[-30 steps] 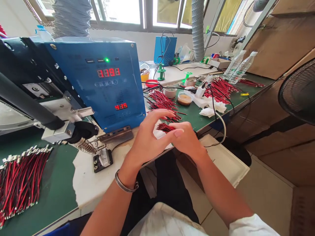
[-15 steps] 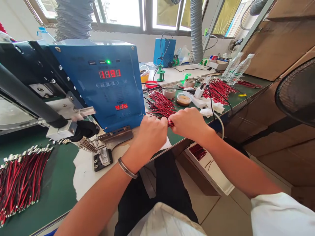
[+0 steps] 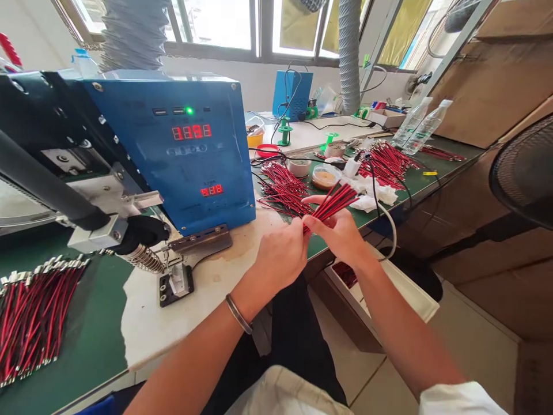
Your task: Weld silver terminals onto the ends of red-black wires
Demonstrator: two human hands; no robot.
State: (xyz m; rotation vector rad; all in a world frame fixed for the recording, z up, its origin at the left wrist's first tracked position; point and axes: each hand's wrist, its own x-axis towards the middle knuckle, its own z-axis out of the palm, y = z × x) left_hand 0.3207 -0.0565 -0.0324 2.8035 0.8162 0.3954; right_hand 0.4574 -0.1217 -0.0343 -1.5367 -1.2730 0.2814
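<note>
A bundle of red and black wires (image 3: 334, 202) is held between my two hands, over the table's front edge. My left hand (image 3: 285, 248) is closed round the lower left end of the bundle. With thumb and fingers, my right hand (image 3: 334, 230) grips it from the right, and the wires fan out above it, up and to the right. The bundle's lower end is hidden in my left hand. Just beyond my hands lies a loose pile of similar wires (image 3: 285, 187) on the green table.
On the left stands a blue machine (image 3: 207, 161) with red digits, its spring-wrapped tip above a small metal fixture (image 3: 176, 282). More wires (image 3: 38, 317) lie far left. A tub of brown paste (image 3: 325, 177), plastic bottles (image 3: 425, 129) and a white box (image 3: 401, 282) are on the right.
My right hand has turned and loosened from a fist, so the wires now show fanned above it. My left hand has moved slightly right and down. The view has shifted a little.
</note>
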